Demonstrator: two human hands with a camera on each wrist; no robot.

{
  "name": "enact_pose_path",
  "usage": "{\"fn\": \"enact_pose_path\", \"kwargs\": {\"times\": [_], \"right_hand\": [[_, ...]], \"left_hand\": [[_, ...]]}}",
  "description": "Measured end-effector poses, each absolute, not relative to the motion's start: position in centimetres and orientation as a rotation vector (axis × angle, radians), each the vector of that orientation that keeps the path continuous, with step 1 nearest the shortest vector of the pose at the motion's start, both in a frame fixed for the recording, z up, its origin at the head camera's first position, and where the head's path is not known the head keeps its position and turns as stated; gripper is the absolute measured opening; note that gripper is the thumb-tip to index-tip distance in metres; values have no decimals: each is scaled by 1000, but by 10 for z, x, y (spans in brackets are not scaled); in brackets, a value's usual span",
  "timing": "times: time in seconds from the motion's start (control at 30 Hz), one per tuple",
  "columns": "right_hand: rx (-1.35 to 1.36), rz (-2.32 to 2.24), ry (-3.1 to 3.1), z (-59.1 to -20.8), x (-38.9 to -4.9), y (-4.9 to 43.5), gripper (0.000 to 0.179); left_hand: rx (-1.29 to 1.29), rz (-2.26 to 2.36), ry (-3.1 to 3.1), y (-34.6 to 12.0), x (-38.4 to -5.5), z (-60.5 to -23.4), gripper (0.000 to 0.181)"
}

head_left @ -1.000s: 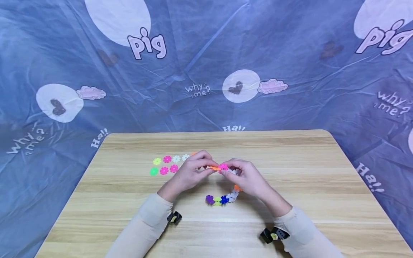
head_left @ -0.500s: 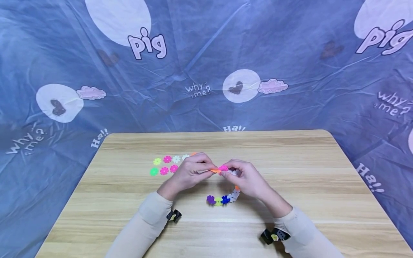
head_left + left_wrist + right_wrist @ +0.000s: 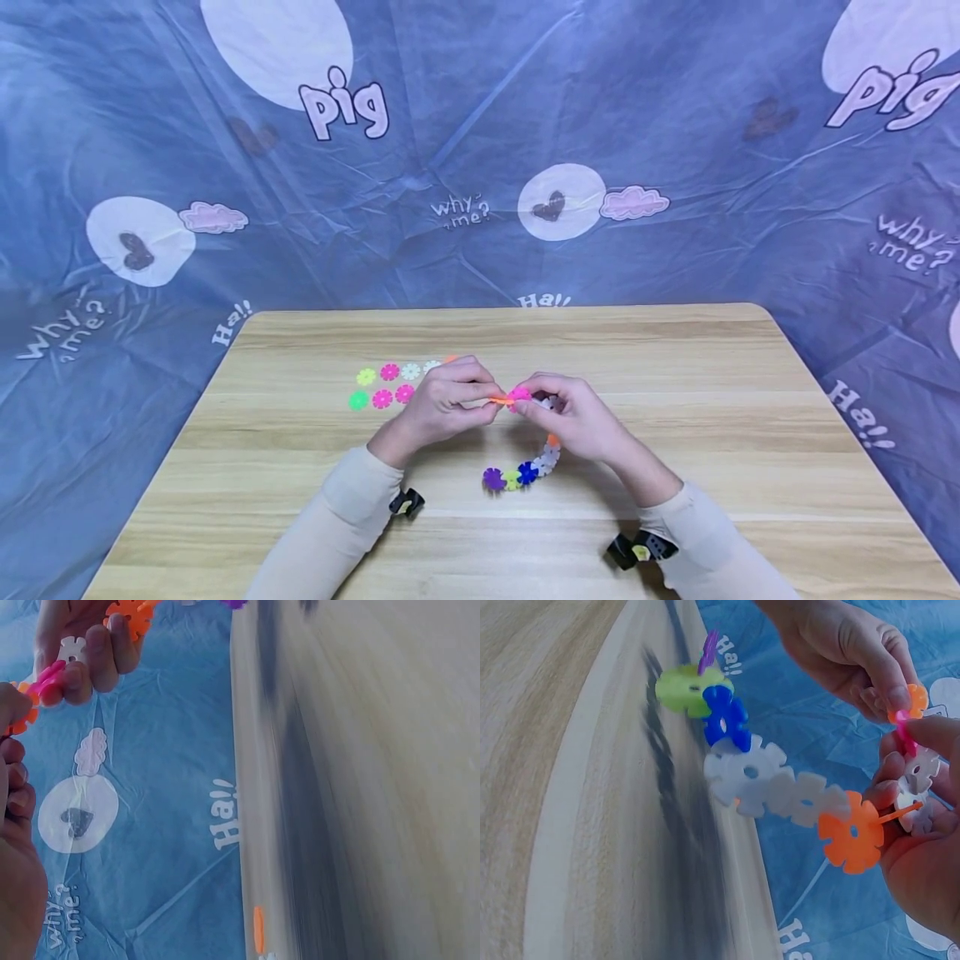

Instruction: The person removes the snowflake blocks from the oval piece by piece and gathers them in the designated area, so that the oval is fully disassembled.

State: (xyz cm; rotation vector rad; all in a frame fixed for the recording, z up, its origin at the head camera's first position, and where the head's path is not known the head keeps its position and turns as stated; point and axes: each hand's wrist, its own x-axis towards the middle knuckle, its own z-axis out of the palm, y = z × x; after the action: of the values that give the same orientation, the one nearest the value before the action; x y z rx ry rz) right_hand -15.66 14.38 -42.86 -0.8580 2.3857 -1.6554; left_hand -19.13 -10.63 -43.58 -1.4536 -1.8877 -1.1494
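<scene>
In the head view my left hand pinches an orange snowflake disc between thumb and fingertips. My right hand grips a pink snowflake disc, which meets the orange one edge to edge. From the pink piece a chain of slotted discs curves through the right hand and hangs above the table. White pieces, an orange disc, more white discs, a blue disc, a yellow-green disc and a purple end disc follow along it. Fingers partly hide the upper links.
Loose snowflake discs lie in two rows left of the hands, among them a green disc, a yellow disc and a pink disc. The left hand covers part of the rows. A blue printed cloth hangs behind the wooden table.
The hanging end of the chain has swung slightly toward the person and to the right. The pinched orange disc has tipped more edge-on, while both hands stay nearly in place.
</scene>
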Motion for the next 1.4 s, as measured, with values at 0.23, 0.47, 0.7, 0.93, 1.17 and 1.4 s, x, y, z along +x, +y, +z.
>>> {"fn": "enact_pose_path", "kwargs": {"times": [0.23,0.47,0.7,0.93,1.17,1.4], "right_hand": [[-896,-1742,2332,-425,-157,145,14],[-845,-1720,2345,-422,-155,142,11],[-806,-1679,2349,-422,-155,141,10],[-811,-1677,2327,-422,-155,142,11],[-832,-1698,2328,-420,-156,141,11],[-835,-1694,2361,-422,-157,142,12]], "left_hand": [[-1427,-1134,-1938,-106,-188,-434,22],[-1440,-1104,-1986,-107,-187,-433,22],[-1484,-1056,-1915,-109,-188,-432,23],[-1487,-1106,-1888,-109,-188,-431,8],[-1441,-1177,-1882,-110,-187,-433,6],[-1283,-1286,-1994,-119,-186,-433,18]]}}
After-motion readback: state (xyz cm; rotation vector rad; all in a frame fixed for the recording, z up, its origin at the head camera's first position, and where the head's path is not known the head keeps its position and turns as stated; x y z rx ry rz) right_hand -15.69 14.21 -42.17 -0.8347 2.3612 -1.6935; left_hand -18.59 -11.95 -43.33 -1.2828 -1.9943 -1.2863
